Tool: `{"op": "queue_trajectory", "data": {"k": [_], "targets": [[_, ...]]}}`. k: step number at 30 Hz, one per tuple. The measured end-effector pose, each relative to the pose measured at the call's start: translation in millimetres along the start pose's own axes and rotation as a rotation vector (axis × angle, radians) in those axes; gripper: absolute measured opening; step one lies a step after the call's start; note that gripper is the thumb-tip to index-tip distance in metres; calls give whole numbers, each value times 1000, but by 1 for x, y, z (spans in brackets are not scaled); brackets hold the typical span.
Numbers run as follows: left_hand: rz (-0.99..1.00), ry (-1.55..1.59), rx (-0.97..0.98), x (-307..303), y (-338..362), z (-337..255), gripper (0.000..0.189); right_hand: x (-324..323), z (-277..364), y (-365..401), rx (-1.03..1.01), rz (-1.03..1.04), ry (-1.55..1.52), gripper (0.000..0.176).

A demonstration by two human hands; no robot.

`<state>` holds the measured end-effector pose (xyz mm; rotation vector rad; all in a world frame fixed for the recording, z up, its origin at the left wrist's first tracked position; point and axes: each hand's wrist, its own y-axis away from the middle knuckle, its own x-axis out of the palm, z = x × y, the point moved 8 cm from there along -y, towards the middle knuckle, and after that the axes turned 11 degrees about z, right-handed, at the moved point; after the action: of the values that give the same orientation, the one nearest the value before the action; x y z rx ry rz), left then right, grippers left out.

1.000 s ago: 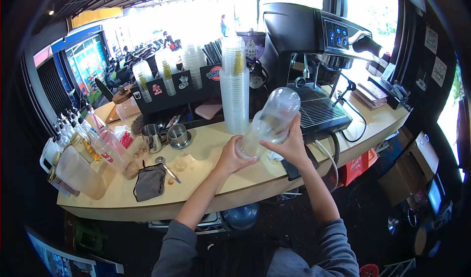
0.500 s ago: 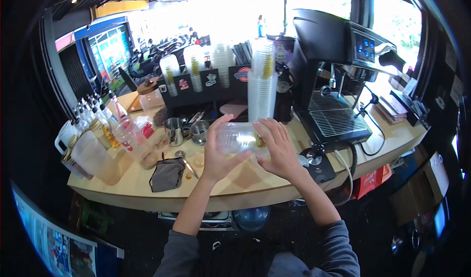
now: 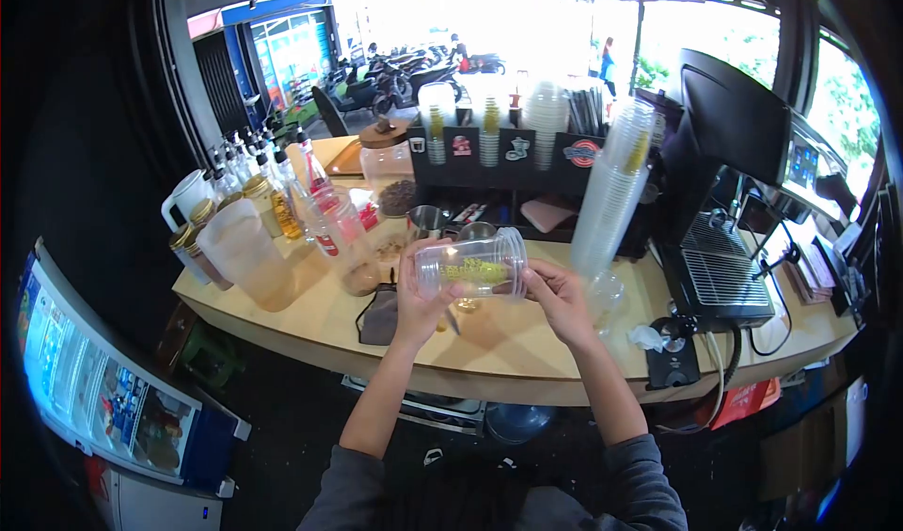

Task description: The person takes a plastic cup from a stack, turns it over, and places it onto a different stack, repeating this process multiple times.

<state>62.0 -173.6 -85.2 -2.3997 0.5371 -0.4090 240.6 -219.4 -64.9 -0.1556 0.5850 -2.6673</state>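
Between my hands a clear plastic cup (image 3: 475,269) with yellow-green print lies on its side in the air over the counter. Its base end rests in my left hand (image 3: 419,296), the thumb along the lower side. At the other end, my right hand (image 3: 557,298) pinches the rim, where several rim lines show close together. Behind my right hand, a tall stack of clear cups (image 3: 611,188) leans to the right. A dark grey cloth (image 3: 381,317) lies below my left hand, with a metal pitcher (image 3: 428,221) behind it.
At the left stand a cloudy plastic pitcher (image 3: 246,253), a clear bottle (image 3: 343,239) and several syrup bottles (image 3: 254,169). A black espresso machine (image 3: 720,258) occupies the right side. More cup stacks (image 3: 544,122) stand in the black organizer (image 3: 470,178) at the back.
The view has swung left, so the counter's things appear farther right. My right hand has shifted to the cup's rim, and the cup's print now shows more clearly.
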Motion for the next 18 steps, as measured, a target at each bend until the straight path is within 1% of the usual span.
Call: {"op": "queue_trajectory", "data": {"k": [3, 5, 8, 12, 13, 15, 17, 18], "targets": [[-18, -2, 2, -20, 3, -6, 72, 12, -10, -15, 0, 4, 9, 30], [-18, 78, -17, -30, 3, -6, 73, 19, -13, -24, -1, 5, -4, 30], [-26, 93, -8, -44, 3, -3, 73, 26, -17, -33, -5, 5, -4, 30], [-34, 35, 30, -54, -2, -4, 74, 32, -21, -45, -18, 14, 46, 31], [-46, 69, 38, -58, -4, -1, 72, 33, -23, -48, -18, 12, 50, 31], [-55, 109, 52, -58, -9, 1, 70, 38, -29, -53, -38, 33, -72, 27], [-184, 426, -18, -58, -10, 15, 61, 47, -38, -59, -42, 51, -25, 25], [-180, 430, -13, -59, -11, 17, 61, 54, -40, -61, -44, 69, 17, 24]]}}
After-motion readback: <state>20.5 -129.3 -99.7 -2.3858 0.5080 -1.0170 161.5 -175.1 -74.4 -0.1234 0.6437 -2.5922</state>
